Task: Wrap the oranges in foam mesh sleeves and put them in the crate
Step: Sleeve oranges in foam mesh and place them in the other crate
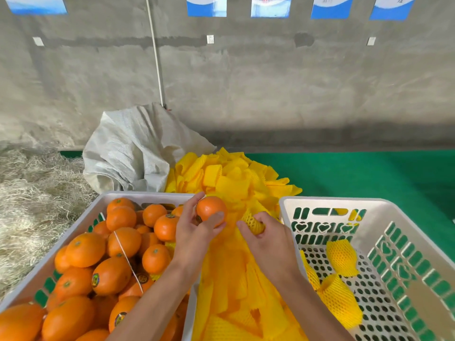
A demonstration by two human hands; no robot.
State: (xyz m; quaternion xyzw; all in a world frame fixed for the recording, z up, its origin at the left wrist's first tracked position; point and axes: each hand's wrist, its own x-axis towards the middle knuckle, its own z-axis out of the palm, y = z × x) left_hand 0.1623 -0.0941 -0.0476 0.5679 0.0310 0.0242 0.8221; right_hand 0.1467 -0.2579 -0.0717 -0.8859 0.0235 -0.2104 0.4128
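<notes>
Orange fruit (211, 210) sits gripped in our left hand (197, 232), fingers curled round it, above the gap between the two crates. Our right hand (267, 238) pinches a yellow foam mesh sleeve (253, 223) just beside the fruit, over the sleeve pile (236, 183). Loose oranges (98, 267) fill the left crate (118, 196); three wrapped oranges (341, 301) lie in the right crate (418, 242).

I see even, diffuse daylight with no hard shadows; only a soft dark band lies along the foot of the concrete wall (270, 77). Wide-angle distortion bows the posters (270, 6) and crate rims at the edges. Focus is fair centrally, slightly soft throughout. No glare.
</notes>
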